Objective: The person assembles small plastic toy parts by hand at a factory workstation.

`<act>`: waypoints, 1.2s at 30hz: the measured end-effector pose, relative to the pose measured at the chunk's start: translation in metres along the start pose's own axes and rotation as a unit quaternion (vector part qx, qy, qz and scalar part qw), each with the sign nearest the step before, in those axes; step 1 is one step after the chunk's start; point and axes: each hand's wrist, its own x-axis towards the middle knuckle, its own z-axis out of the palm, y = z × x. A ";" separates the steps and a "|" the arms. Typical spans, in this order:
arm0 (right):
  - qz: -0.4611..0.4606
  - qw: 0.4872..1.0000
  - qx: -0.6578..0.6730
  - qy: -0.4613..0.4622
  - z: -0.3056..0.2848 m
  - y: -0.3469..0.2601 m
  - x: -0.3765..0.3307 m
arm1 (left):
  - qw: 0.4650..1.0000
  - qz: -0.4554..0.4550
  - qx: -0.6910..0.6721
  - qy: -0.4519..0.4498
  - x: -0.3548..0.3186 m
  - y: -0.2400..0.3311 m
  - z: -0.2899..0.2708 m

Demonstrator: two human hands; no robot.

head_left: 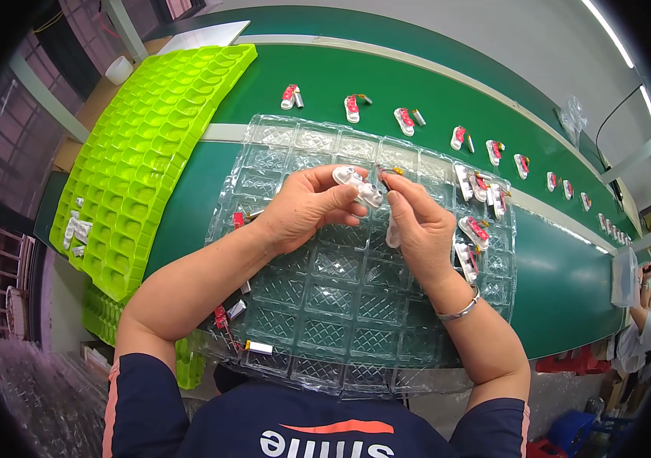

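My left hand (302,208) pinches a white plastic housing (357,185) between thumb and fingers, above a clear compartmented tray (340,272). Just to its right, my right hand (423,229) is closed, with a small dark piece at the fingertips that I cannot identify. A thin part with a yellow end (398,171) shows behind those fingertips. Under the right palm, a white piece (393,233) is partly hidden. Near the tray's lower left lie a red circuit board (221,317) with wires and a silver-white battery (259,347).
Several white housings with red boards (474,231) sit at the tray's right side. More assemblies (404,120) line the green belt (325,69) beyond. At left, a lime-green cupped tray (142,145) holds white parts (77,229). Another person's arm (641,313) appears far right beside a translucent bin (624,278).
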 end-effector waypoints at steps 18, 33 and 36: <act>-0.089 0.993 -0.063 -0.046 0.002 0.001 0.001 | 0.982 0.084 0.166 0.019 0.000 -0.006 0.003; -0.233 0.954 -0.186 -0.032 0.009 -0.006 -0.001 | 0.981 0.088 0.173 0.018 -0.006 0.006 0.007; -0.238 0.951 -0.186 -0.065 0.010 -0.007 -0.004 | 0.969 0.115 0.216 0.012 -0.009 0.013 0.009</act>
